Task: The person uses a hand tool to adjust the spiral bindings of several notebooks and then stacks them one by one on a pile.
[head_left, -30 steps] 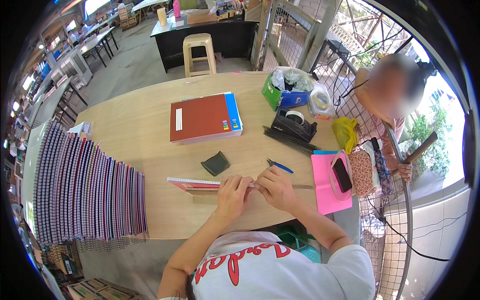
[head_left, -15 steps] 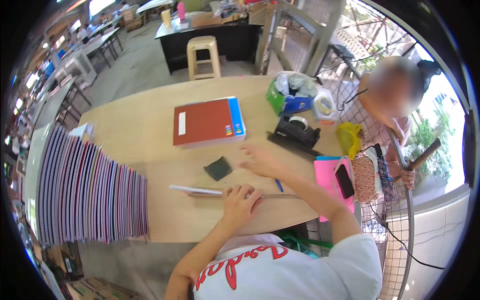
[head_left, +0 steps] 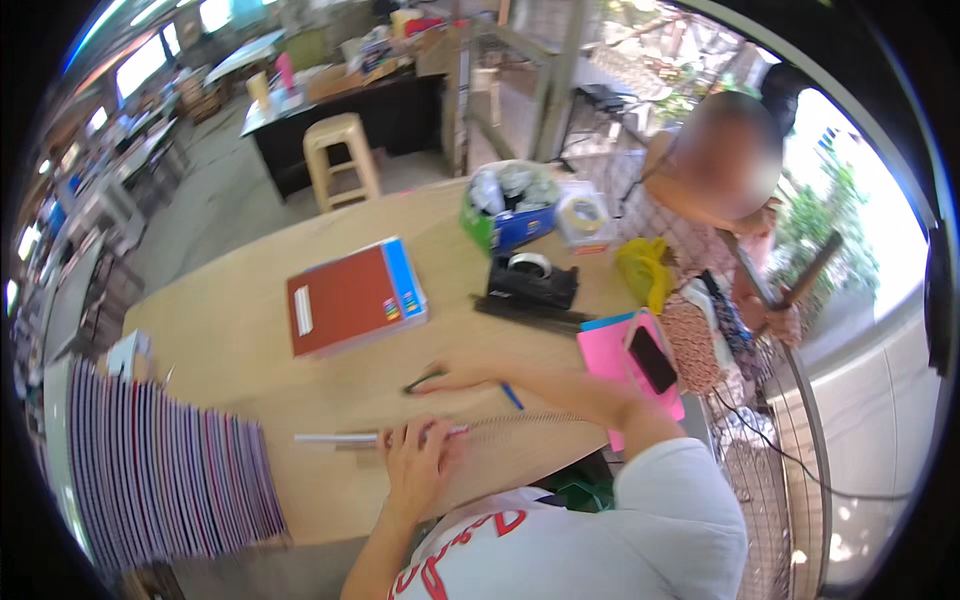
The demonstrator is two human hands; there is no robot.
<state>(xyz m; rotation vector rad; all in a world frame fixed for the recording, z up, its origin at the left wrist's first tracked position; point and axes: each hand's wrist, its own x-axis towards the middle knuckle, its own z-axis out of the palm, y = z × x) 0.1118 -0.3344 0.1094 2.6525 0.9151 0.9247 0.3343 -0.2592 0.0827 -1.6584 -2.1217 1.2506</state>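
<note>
A red-covered stack of notebooks (head_left: 355, 297) with a blue spine edge is lying flat at the middle of the wooden counter (head_left: 220, 330). A long row of striped booklets (head_left: 160, 470) is standing fanned along the near left edge. A black tape dispenser (head_left: 532, 280) is sitting right of the red stack, with a dark strip (head_left: 530, 312) lying just near of it. A green box (head_left: 505, 215) of small items is standing farther back, a roll of tape (head_left: 584, 214) beside it. A pink folder (head_left: 625, 365) is lying at the right edge, carrying a dark phone (head_left: 652, 360). A yellow bag (head_left: 645, 270) is resting far of the folder. A pale stool (head_left: 340, 155) is standing on the floor beyond the counter.
</note>
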